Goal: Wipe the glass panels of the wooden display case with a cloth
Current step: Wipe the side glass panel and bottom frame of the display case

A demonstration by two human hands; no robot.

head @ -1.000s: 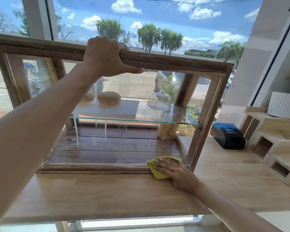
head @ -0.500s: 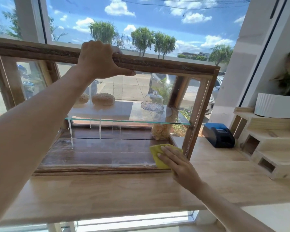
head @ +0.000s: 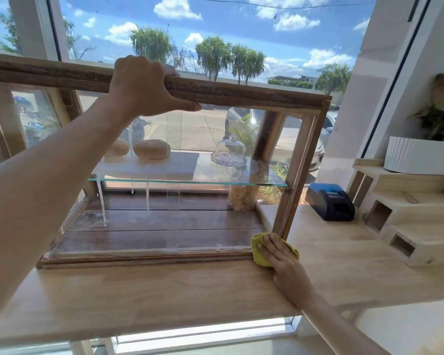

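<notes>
Hands: left (head: 144, 88) gripping case frame (head: 241, 94), right (head: 282, 260) flat on yellow cloth (head: 260, 249); no legible writing.

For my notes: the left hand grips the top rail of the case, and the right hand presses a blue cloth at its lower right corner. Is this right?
Not quite: the cloth is yellow, not blue, as the head view shows. The left hand does grip the top rail, and the right hand presses the cloth at the case's lower right corner.

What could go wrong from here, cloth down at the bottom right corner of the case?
1. The left hand grips the raised wooden lid; a slip could drop it toward the right hand.
2. The yellow cloth sits on the wooden frame corner, so the glass there may go unwiped.
3. Jolting the case could shake the glass dome on the glass shelf.
</notes>
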